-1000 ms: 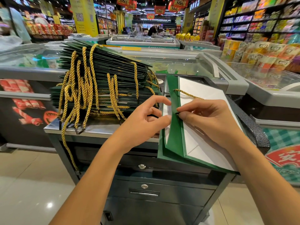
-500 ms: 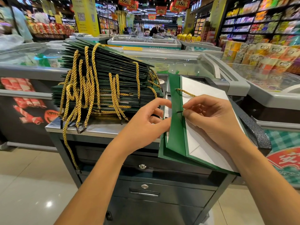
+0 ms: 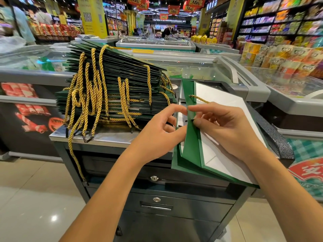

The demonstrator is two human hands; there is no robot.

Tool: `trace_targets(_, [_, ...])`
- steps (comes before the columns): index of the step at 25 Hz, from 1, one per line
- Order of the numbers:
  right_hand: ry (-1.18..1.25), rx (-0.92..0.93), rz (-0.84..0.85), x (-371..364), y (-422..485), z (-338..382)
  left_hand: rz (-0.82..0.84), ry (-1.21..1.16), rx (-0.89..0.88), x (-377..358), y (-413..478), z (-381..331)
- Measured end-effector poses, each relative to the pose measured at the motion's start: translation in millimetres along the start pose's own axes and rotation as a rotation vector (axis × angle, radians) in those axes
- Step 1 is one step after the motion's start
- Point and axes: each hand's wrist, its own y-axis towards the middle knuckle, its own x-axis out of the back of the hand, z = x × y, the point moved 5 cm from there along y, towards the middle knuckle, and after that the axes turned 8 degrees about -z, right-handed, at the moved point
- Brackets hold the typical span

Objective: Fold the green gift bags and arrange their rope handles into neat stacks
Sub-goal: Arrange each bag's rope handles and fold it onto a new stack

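head cam: my l hand point(image 3: 160, 130) & r hand point(image 3: 225, 131) both pinch the green top fold of an open gift bag point(image 3: 192, 147), fingers point(image 3: 173, 108) curled on it. bag's at the right end of the worktop point(image 3: 108, 136), overhanging the near edge. its gold rope handle point(image 3: 199, 98) lies across the white inside. stack of folded bags point(image 3: 118, 79) sits just left, ropes dangling.

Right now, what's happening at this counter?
A person is working on one green gift bag lying flat, white inside showing, on the right of the metal counter. The left hand and right hand both pinch its green top fold, near where a gold rope handle enters it. To the left sits a tall stack of folded green bags, their gold ropes dangling over the counter's front edge.
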Motion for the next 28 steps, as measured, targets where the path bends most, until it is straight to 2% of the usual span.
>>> trace_targets(3, [-0.136,0.080,0.109,-6,1,0,-0.013,0.013,-0.006,0,0,1])
trace_targets(8, [-0.213,0.091,0.130,-10,0,1,-0.045,0.002,0.001,2,2,8])
trace_targets(13, [-0.182,0.089,0.111,-9,-1,3,-0.106,0.084,0.027,5,1,5])
trace_targets(18, [-0.158,0.061,0.068,-8,-2,3,-0.167,-0.363,0.224,13,0,7])
trace_targets(20, [-0.155,0.059,0.076,-9,-3,4,-0.165,-0.376,0.211,14,1,8])
trace_targets(22, [-0.141,0.050,0.090,-9,-4,5,-0.109,-0.271,0.135,13,2,9])
trace_targets(24, [-0.095,0.002,0.048,-5,-4,4,-0.053,-0.138,0.067,13,2,11])
trace_targets(28, [-0.076,-0.009,-0.214,8,-2,8,-0.071,-0.095,0.091,13,1,14])
